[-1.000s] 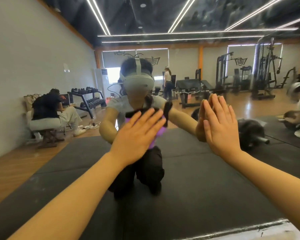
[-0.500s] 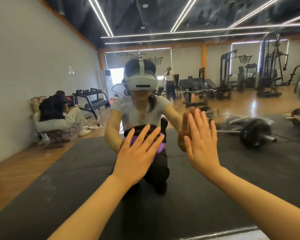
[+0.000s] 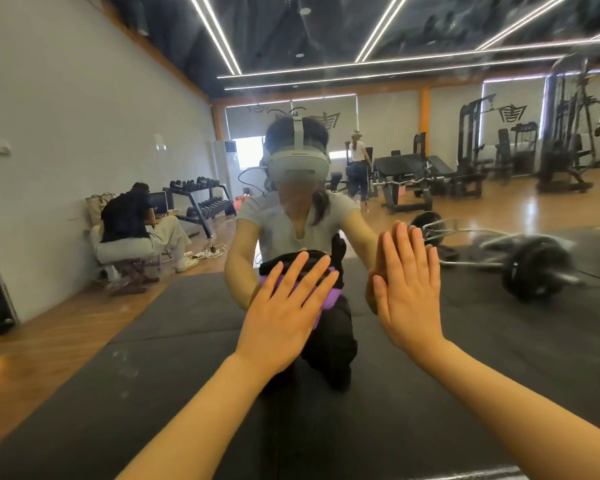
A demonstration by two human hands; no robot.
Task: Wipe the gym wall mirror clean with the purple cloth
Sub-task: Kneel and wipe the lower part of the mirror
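**Flat palms on the glass**

The left hand, fingers straight and spread, is pressing the soft purple cloth flat against the smooth mirror. The right hand is lying open-palmed beside it, holding nothing.

Under my left hand the cloth shows purple with a black edge. The mat reflected in the mirror at six o'clock is dark grey; at nine o'clock, the floor is orange-brown wood.

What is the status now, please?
Left hand flat, pressing purple cloth on mirror. Right hand flat on glass, no grip. Nothing in the way.
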